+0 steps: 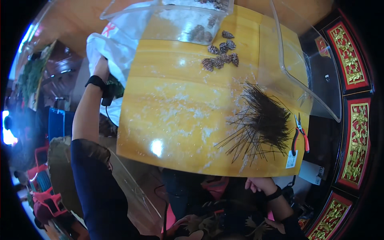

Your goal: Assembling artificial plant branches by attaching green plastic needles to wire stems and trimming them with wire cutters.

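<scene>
My left hand (102,68) reaches far out to the left into a white plastic bag (114,46) at the table's left edge; its fingers are hidden inside the bag. A black band sits on that wrist. My right hand (260,185) rests loosely curled just below the near edge of the yellow table (172,116), holding nothing that I can see. A pile of thin dark wires (262,122) lies on the table's right part. A cluster of small brown pine cones (221,56) lies toward the far side.
Red-handled pliers (300,136) lie at the table's right edge beside a white tag. A clear plastic tub (176,20) stands at the far edge, another clear container (304,64) at the right. White dust speckles the tabletop. Green foliage and red crates sit at the left.
</scene>
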### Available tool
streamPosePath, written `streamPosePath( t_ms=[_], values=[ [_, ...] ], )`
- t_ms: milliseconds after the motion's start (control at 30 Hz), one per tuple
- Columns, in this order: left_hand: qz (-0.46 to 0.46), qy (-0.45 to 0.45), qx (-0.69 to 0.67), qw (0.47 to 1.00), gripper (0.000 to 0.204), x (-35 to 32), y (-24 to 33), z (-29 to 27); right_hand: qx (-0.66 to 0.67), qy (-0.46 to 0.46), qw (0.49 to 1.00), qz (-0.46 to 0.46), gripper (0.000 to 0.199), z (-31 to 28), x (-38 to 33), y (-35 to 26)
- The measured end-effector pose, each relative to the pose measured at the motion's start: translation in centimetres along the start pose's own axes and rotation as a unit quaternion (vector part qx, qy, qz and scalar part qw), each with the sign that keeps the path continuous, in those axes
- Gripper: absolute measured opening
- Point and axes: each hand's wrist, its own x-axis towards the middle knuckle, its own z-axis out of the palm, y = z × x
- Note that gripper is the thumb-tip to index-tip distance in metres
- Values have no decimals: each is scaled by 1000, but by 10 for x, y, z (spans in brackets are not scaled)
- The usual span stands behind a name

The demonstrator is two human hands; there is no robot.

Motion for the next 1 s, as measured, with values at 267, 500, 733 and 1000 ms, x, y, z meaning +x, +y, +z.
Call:
streamPosePath(
  t_ms=[267,500,733,1000],
  values=[
    [25,154,139,978,47,-163,120,-7,7,37,997,-62,48,24,-51,28],
    [70,176,83,978,47,-283,197,-28,-7,53,994,-98,51,32,-84,50],
    [206,75,248,944,53,-358,221,83,8,62,992,-111,51,35,-90,70],
    [306,-180,508,785,85,-383,130,196,6,72,986,-153,55,40,-103,77]
  ],
)
